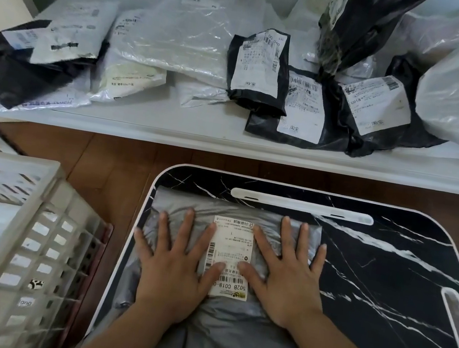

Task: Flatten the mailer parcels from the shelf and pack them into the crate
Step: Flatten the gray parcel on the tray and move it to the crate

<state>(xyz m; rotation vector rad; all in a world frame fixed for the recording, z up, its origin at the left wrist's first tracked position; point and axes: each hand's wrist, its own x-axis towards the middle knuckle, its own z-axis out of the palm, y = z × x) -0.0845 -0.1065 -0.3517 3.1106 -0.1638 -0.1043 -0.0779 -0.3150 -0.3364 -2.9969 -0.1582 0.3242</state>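
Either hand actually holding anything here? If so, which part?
Nothing is gripped. Left hand and right hand lie flat, fingers spread, pressing down on the grey mailer, one on each side of its shipping label, thumbs on the label.

Grey mailer (214,337), matte, w/ white label (230,256), black print + barcodes, yellow-green strip at label's near edge. Tray table (372,271): black marble pattern w/ white veins, white rim, white handle slots. Crate (41,234): translucent white, lattice sides. Shelf (199,127): white; holds black mailers (257,67) w/ white labels, plus white & clear ones. Floor (116,162): reddish-brown wood.
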